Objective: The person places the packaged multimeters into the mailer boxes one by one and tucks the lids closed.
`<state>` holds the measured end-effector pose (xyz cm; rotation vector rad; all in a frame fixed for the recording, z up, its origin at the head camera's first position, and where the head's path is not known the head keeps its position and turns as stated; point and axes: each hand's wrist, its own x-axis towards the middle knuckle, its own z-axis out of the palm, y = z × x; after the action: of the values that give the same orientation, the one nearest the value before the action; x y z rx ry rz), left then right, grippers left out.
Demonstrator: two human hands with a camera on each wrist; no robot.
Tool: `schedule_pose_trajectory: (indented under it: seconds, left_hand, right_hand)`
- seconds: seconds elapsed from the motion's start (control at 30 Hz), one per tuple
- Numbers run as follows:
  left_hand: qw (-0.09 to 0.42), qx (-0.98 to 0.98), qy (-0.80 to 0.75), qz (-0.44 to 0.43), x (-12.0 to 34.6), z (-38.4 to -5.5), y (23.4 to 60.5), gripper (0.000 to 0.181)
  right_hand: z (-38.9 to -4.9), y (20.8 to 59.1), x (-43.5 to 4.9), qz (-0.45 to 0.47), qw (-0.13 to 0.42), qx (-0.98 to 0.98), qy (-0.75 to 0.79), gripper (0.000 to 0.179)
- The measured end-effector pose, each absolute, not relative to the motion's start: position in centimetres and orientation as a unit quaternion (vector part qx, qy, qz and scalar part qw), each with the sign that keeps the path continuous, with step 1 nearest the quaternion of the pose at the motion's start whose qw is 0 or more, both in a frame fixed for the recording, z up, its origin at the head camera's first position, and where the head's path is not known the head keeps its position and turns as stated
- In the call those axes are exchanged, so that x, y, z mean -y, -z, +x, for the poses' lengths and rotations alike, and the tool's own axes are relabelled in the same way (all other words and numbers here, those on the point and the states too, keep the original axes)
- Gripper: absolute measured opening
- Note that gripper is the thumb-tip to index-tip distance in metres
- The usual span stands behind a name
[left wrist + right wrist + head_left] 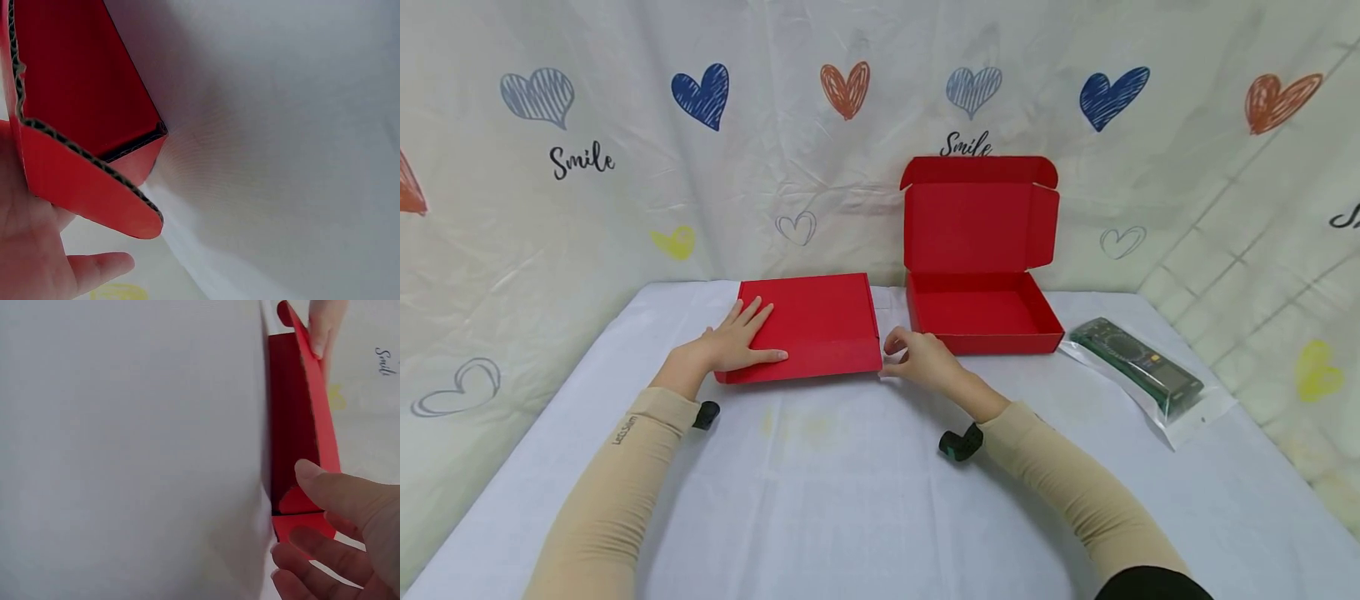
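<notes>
A red cardboard box (812, 321) lies on the left of the table with its lid lowered over it. My left hand (737, 337) rests flat on the lid's left part, fingers spread. The left wrist view shows a gap under the lid and a rounded side flap (94, 181) sticking out with a raw corrugated edge. By the box's front right corner is my right hand (921, 360), its fingers loosely bent. In the right wrist view, the thumb (331, 484) overlaps a small corner flap (300, 500); whether it touches cannot be told.
A second red box (981, 304) stands at the back right, lid raised against the patterned backdrop (850, 200). Right of it, a dark green device in a clear plastic bag (1138, 367) lies on the white tablecloth (835, 500).
</notes>
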<state>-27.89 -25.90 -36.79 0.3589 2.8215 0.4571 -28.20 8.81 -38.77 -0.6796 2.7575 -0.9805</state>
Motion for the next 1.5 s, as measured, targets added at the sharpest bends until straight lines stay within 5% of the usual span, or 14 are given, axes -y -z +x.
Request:
schedule_pose_trajectory:
  seconds: [0.33,0.87,1.5]
  left_hand:
    - [0.139,-0.972,-0.153,0.11,25.8,-28.2,36.8,0.107]
    - [0.149,-0.969,-0.165,0.108,25.8,-28.6,37.1,0.109]
    - [0.121,-0.95,-0.258,0.125,27.1,-29.6,36.4,0.091]
  right_hand:
    - [-28.3,38.0,-7.5,-0.274,0.073,-0.903,0.323,0.089]
    - [-30.7,38.1,-4.7,-0.288,0.102,-0.935,0.181,0.086]
    - [-28.7,38.9,-3.4,-0.291,0.061,-0.939,0.174,0.088]
